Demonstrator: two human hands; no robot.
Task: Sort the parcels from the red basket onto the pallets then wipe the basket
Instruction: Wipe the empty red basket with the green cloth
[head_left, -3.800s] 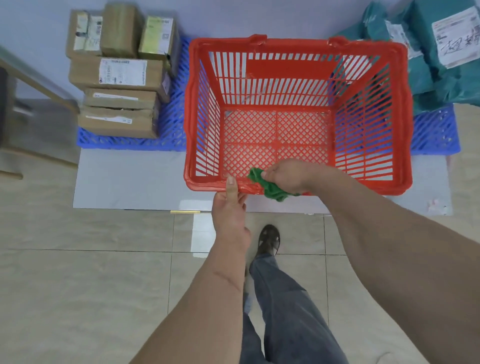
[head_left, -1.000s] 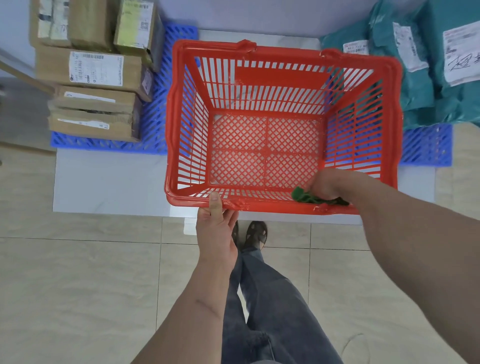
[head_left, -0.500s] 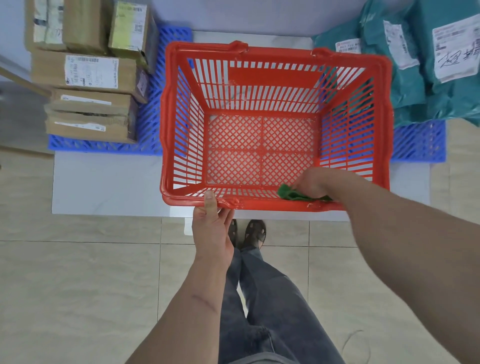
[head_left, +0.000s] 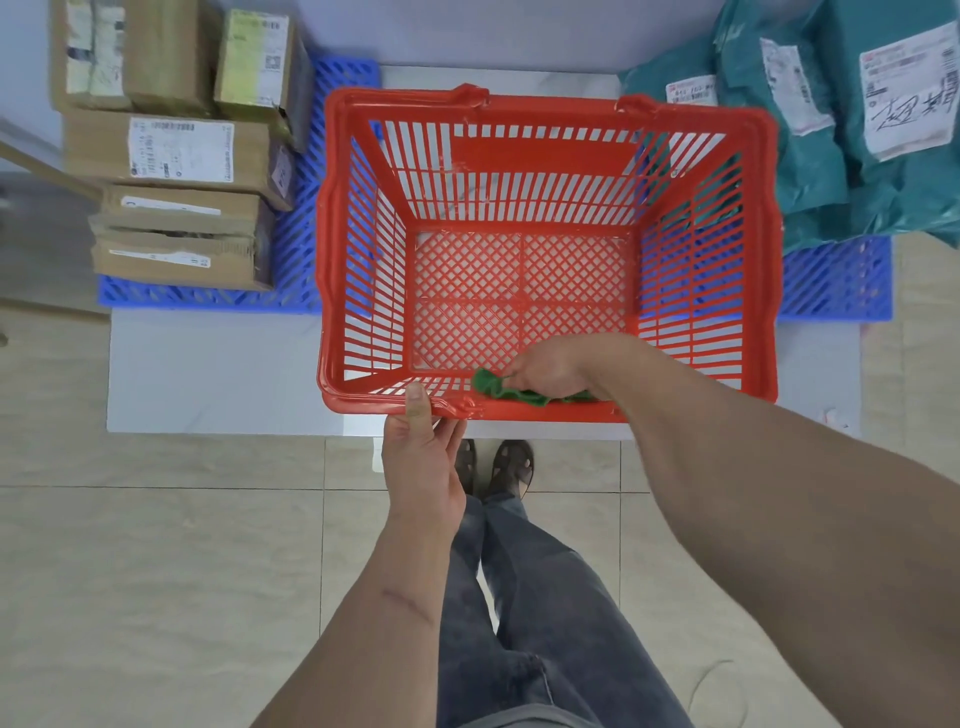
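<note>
The red basket (head_left: 758, 218) stands on a low white platform with nothing in it but my hand and a cloth. My left hand (head_left: 423, 457) grips its near rim, thumb on top. My right hand (head_left: 548, 371) is inside the basket, pressing a green cloth (head_left: 491, 384) against the inner near wall. Brown cardboard parcels (head_left: 171, 150) are stacked on the blue pallet (head_left: 306, 208) to the left. Teal bagged parcels (head_left: 852, 119) lie on the blue pallet (head_left: 836, 283) to the right.
The white platform (head_left: 208, 369) has a near edge just in front of my feet (head_left: 498, 465). Beige tiled floor (head_left: 156, 571) lies below. A wooden piece (head_left: 47, 166) slants in at the far left, next to the cardboard stack.
My right hand has slid the green cloth leftward along the basket's inner near wall over the last second. My left hand keeps its grip on the rim.
</note>
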